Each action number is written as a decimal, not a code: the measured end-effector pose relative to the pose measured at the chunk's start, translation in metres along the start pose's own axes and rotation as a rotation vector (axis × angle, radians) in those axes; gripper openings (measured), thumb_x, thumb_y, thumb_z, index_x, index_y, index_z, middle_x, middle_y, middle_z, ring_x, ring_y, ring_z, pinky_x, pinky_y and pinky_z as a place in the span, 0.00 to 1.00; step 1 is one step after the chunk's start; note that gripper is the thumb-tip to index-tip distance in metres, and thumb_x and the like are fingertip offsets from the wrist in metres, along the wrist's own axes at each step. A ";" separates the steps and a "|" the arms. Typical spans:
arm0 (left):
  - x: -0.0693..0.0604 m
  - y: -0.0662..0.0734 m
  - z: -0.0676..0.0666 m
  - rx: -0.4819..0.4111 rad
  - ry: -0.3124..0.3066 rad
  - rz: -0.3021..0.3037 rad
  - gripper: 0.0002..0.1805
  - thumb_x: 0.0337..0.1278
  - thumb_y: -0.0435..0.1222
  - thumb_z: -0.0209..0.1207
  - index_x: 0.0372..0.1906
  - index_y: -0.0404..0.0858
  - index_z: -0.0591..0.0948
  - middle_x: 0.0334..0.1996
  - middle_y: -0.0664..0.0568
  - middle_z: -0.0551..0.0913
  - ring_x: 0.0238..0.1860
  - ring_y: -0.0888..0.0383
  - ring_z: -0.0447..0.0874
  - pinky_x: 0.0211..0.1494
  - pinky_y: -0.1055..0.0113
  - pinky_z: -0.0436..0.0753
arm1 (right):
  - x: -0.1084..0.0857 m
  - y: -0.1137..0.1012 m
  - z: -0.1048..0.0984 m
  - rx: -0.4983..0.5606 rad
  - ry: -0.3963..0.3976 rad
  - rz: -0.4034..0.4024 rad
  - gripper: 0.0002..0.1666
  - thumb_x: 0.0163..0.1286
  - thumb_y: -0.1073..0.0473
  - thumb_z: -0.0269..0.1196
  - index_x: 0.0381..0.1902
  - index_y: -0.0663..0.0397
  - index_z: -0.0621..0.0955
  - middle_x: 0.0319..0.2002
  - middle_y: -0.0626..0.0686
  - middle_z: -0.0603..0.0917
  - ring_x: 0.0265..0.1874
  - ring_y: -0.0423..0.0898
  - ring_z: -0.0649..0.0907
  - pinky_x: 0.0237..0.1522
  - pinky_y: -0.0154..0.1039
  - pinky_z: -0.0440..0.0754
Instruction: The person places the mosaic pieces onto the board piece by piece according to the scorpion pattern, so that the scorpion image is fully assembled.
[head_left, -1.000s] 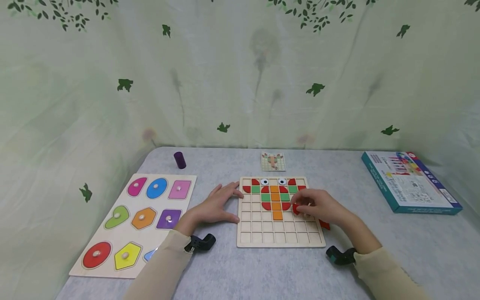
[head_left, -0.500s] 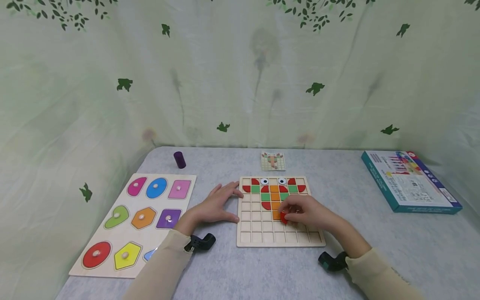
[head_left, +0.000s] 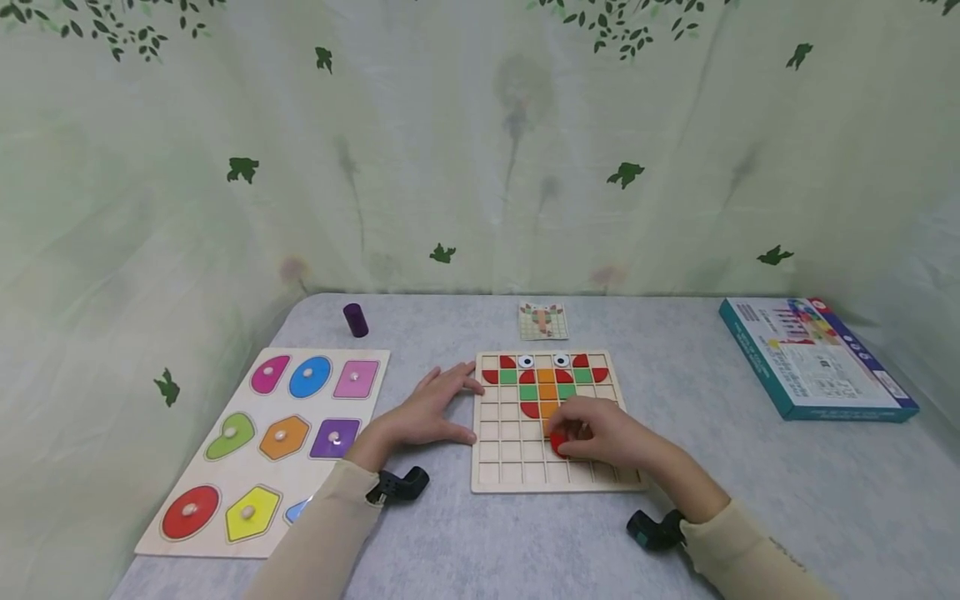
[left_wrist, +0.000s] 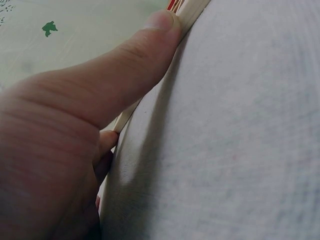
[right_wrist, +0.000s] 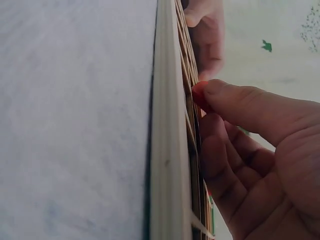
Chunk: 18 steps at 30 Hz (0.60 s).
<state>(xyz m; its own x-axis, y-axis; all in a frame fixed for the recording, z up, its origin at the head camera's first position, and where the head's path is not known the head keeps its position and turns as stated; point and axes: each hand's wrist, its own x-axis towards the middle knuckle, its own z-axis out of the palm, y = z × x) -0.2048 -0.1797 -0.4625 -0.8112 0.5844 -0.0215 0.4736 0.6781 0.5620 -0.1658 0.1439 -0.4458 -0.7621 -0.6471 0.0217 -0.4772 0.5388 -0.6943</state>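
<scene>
A wooden grid board (head_left: 506,477) lies on the table, its upper rows filled with red, green and orange pieces and two eye pieces. My left hand (head_left: 429,414) rests against the board's left edge, fingers and thumb spread. In the left wrist view, the thumb (left_wrist: 145,52) touches that edge. My right hand (head_left: 611,433) pinches a red piece (head_left: 557,443) between thumb and fingers, just below the column of orange squares. In the right wrist view, the red piece (right_wrist: 201,96) is at the grid, partly covered by the thumb. That hand hides part of the board's right side.
A pattern card (head_left: 543,322) lies behind the board. To the left is a knobbed shape puzzle (head_left: 225,467), partly under the left sleeve. A dark purple cylinder (head_left: 356,320) stands at the back left, and a flat box (head_left: 825,362) lies at the right.
My right hand has moved left and toward the front of the board with the red piece. A red shape seen beside the board's right edge is out of sight. The left hand has stayed put.
</scene>
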 end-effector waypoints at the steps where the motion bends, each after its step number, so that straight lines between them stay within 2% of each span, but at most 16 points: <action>1: 0.000 0.000 0.000 0.000 0.000 0.002 0.37 0.45 0.51 0.75 0.62 0.48 0.74 0.80 0.47 0.53 0.82 0.48 0.46 0.83 0.45 0.36 | 0.000 0.000 0.001 -0.018 -0.002 -0.003 0.11 0.64 0.58 0.71 0.44 0.40 0.85 0.35 0.41 0.81 0.32 0.38 0.77 0.35 0.29 0.79; 5: 0.000 0.000 0.000 -0.002 0.001 0.009 0.37 0.46 0.51 0.75 0.62 0.47 0.74 0.80 0.46 0.53 0.82 0.48 0.46 0.83 0.44 0.37 | 0.001 -0.002 0.003 -0.055 -0.007 -0.002 0.12 0.62 0.56 0.72 0.43 0.39 0.85 0.33 0.42 0.79 0.31 0.38 0.76 0.32 0.28 0.77; 18: 0.000 0.000 0.001 -0.011 0.006 -0.003 0.37 0.45 0.53 0.75 0.62 0.49 0.74 0.81 0.48 0.53 0.82 0.49 0.46 0.83 0.44 0.37 | 0.000 -0.003 0.004 -0.067 -0.003 0.005 0.13 0.61 0.55 0.73 0.44 0.39 0.86 0.34 0.41 0.78 0.31 0.38 0.75 0.32 0.28 0.76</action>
<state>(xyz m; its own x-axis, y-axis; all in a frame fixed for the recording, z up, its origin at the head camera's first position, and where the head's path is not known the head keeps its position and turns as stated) -0.2049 -0.1793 -0.4633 -0.8146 0.5797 -0.0179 0.4676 0.6747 0.5711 -0.1628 0.1405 -0.4467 -0.7633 -0.6459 0.0160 -0.5018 0.5770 -0.6444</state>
